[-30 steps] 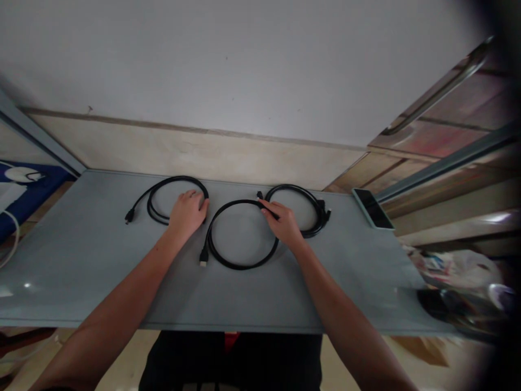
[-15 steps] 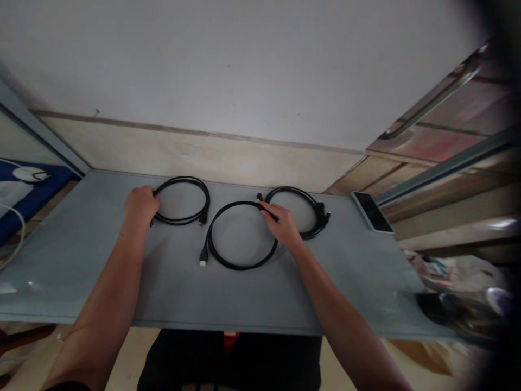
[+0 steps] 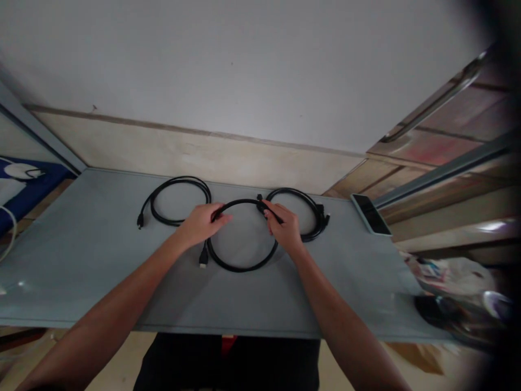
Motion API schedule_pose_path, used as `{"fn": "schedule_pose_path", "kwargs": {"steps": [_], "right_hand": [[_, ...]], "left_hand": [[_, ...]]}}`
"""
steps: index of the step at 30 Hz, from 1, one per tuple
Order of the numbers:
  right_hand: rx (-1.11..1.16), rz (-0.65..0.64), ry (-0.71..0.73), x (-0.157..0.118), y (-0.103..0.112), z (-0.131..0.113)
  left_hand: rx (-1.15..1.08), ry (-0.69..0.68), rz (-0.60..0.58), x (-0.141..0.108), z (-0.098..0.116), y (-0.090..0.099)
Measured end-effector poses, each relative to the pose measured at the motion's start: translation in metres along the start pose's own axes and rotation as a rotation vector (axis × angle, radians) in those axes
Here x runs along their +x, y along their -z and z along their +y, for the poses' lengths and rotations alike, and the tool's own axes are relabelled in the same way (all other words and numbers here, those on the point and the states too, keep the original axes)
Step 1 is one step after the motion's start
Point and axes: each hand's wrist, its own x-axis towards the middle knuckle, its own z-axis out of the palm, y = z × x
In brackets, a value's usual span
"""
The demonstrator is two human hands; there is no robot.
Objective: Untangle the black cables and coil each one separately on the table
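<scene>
A black HDMI cable point(image 3: 241, 269) lies coiled in the middle of the grey table, its plug point(image 3: 203, 257) pointing toward me at the lower left of the loop. My left hand point(image 3: 200, 224) grips the loop's upper left side between thumb and fingers. On the upper right side, my right hand point(image 3: 285, 224) pinches the same cable, with a short length showing past the fingers. Left of these is another coiled black cable point(image 3: 153, 209), one plug point(image 3: 140, 220) sticking out toward the left. Partly behind my right hand rests a third black coil point(image 3: 315, 214).
The grey table point(image 3: 228, 309) runs along a wall. A phone point(image 3: 371, 214) lies at its right end. Beyond the right edge are a plastic bag point(image 3: 459, 274) and a blurred dark object point(image 3: 451, 315). White items lie on a blue surface point(image 3: 57, 176) at far left.
My left hand has let go of the left coil and moved right onto the middle cable's loop. The left coil's plug now shows in full. My right hand has barely moved.
</scene>
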Motion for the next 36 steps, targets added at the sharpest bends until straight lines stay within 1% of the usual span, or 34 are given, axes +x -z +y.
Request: {"fn": "schedule_pose_path", "kwargs": {"steps": [2,4,5,7,9,11,13,15,17,18,22,24,26,29,33,36], "right_hand": [[0.003,0.051,-0.007,0.001,0.003,0.003],[-0.004,0.093,-0.027,0.002,0.007,0.007],[-0.011,0.107,-0.041,0.002,0.007,0.009],[-0.025,0.107,-0.068,0.002,0.005,0.008],[-0.044,0.067,-0.072,0.003,-0.003,0.002],[-0.081,-0.007,-0.036,0.005,-0.017,-0.009],[-0.134,-0.104,0.022,0.012,-0.035,-0.025],[-0.198,-0.191,0.054,0.025,-0.057,-0.041],[-0.282,-0.252,0.047,0.042,-0.079,-0.056],[-0.325,-0.276,0.039,0.051,-0.09,-0.062],[-0.468,-0.332,-0.008,0.082,-0.13,-0.076],[-0.514,-0.337,-0.049,0.091,-0.146,-0.078],[-0.538,-0.323,-0.091,0.094,-0.158,-0.078],[-0.548,-0.305,-0.144,0.096,-0.169,-0.077],[-0.557,-0.277,-0.225,0.099,-0.175,-0.076],[-0.538,-0.254,-0.219,0.098,-0.179,-0.078]], "left_hand": [[-0.157,0.097,-0.083,-0.003,0.006,-0.011],[-0.364,0.199,-0.114,-0.003,0.004,-0.011],[-0.473,0.229,-0.109,-0.002,0.001,-0.007],[-0.647,0.249,-0.061,0.001,-0.006,0.005],[-0.709,0.264,0.021,0.004,-0.015,0.021],[-0.621,0.304,0.134,0.007,-0.028,0.037],[-0.421,0.356,0.273,0.008,-0.043,0.051],[-0.206,0.38,0.409,0.008,-0.06,0.065],[-0.04,0.374,0.499,0.007,-0.076,0.077],[0.021,0.371,0.521,0.006,-0.083,0.083],[0.28,0.359,0.494,0.002,-0.106,0.099],[0.392,0.377,0.461,0.001,-0.114,0.101],[0.429,0.411,0.427,0.002,-0.121,0.1],[0.414,0.431,0.379,0.003,-0.129,0.098],[0.417,0.456,0.347,0.001,-0.134,0.099],[0.437,0.504,0.347,-0.001,-0.133,0.098]]}}
